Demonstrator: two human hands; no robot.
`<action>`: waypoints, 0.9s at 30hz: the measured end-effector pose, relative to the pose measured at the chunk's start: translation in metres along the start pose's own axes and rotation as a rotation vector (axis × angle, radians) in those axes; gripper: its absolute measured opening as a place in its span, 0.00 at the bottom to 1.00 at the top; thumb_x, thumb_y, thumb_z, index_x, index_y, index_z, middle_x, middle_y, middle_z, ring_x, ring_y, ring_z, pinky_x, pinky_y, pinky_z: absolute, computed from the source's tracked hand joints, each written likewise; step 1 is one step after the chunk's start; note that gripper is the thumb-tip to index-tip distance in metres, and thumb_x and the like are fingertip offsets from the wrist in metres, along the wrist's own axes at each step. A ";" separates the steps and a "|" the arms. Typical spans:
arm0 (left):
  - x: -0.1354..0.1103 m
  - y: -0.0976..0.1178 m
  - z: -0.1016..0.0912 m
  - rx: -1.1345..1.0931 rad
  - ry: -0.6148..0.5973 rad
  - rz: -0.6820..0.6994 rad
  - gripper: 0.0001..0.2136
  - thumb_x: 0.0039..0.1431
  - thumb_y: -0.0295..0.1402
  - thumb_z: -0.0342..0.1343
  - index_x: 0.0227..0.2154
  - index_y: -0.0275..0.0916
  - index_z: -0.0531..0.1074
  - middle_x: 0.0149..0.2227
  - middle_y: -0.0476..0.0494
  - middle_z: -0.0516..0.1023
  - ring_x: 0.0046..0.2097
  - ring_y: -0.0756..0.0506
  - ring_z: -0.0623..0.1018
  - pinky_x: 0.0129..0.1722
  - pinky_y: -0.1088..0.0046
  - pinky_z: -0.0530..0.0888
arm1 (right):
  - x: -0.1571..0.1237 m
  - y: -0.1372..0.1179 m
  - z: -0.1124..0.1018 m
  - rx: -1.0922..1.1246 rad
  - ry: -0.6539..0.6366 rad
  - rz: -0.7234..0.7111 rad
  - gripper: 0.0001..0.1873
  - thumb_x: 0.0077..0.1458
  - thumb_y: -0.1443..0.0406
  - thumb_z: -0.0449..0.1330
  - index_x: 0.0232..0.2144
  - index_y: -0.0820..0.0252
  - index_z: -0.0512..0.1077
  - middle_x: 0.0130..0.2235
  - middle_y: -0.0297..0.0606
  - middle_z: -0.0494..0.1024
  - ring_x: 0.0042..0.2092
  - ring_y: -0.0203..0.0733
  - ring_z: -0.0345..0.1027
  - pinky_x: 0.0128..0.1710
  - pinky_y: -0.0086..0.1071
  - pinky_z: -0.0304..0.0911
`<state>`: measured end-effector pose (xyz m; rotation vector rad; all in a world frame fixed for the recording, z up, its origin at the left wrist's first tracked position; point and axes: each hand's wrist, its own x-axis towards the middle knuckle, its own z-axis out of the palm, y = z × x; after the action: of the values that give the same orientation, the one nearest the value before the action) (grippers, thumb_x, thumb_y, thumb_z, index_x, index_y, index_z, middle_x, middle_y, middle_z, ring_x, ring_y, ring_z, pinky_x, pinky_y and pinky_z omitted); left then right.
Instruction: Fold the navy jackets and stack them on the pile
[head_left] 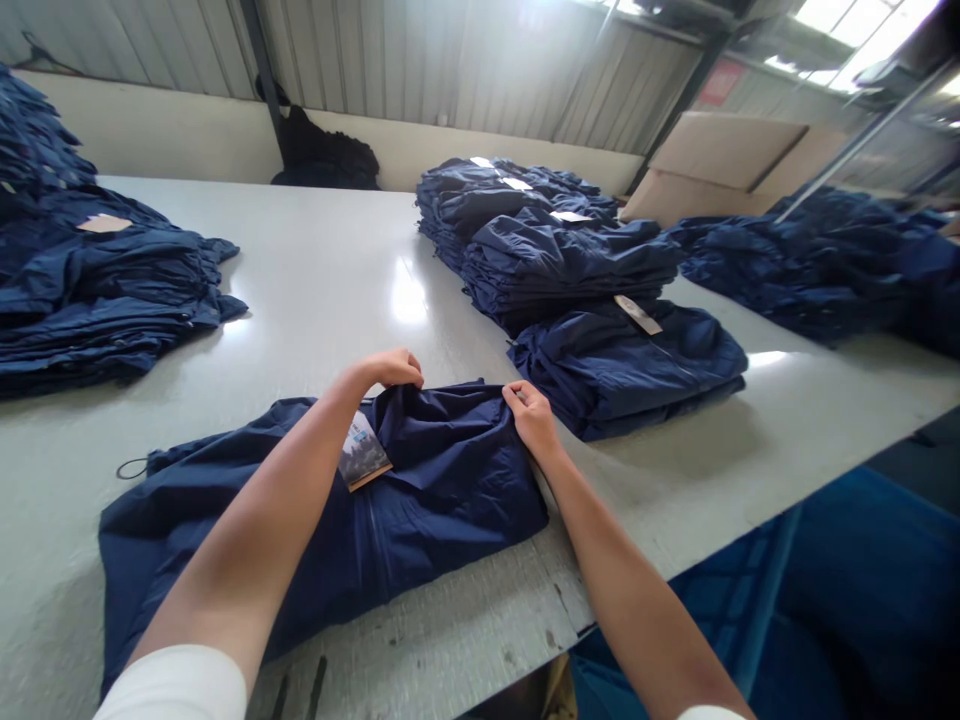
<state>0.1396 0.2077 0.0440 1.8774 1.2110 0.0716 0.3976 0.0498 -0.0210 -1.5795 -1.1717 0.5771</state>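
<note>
A navy jacket (442,500) lies folded on the table before me, its zip running down the middle. My left hand (397,368) pinches the fabric at the jacket's far edge, with the fingers closed. At the far right corner, my right hand (531,412) grips the same edge between thumb and fingers. Between my arms a printed hang tag (363,452) rests on the jacket, partly behind my left forearm. A thin cord loop (132,468) sticks out on the left side.
Just past my right hand sits a folded navy garment (637,360), and behind it rises a tall garment stack (570,260). Another garment pile (97,290) stands at the left. Cardboard boxes (727,160) are at the back right. Below the table's (322,260) right edge is a blue bin (735,590).
</note>
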 end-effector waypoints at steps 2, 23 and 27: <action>0.001 -0.004 0.007 -0.023 -0.017 0.059 0.05 0.42 0.33 0.67 0.24 0.39 0.81 0.24 0.46 0.78 0.32 0.45 0.77 0.32 0.73 0.71 | 0.000 -0.001 0.001 -0.025 0.015 -0.015 0.20 0.53 0.46 0.60 0.31 0.55 0.72 0.25 0.32 0.69 0.29 0.41 0.61 0.34 0.35 0.58; -0.017 -0.043 -0.001 -0.273 -0.126 0.449 0.13 0.42 0.31 0.59 0.31 0.40 0.86 0.36 0.41 0.85 0.41 0.43 0.80 0.40 0.72 0.73 | 0.002 0.009 0.001 -0.178 0.057 -0.048 0.19 0.58 0.48 0.57 0.31 0.56 0.72 0.28 0.38 0.75 0.31 0.45 0.67 0.36 0.37 0.61; -0.013 -0.034 0.005 -0.084 -0.026 0.346 0.09 0.45 0.37 0.61 0.26 0.40 0.85 0.28 0.42 0.82 0.33 0.44 0.77 0.32 0.72 0.69 | 0.003 0.011 0.001 -0.170 0.052 -0.037 0.20 0.57 0.46 0.58 0.31 0.56 0.72 0.29 0.38 0.76 0.32 0.46 0.68 0.37 0.37 0.63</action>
<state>0.1104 0.1996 0.0225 1.9882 0.8420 0.2800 0.4020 0.0534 -0.0310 -1.7028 -1.2347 0.4188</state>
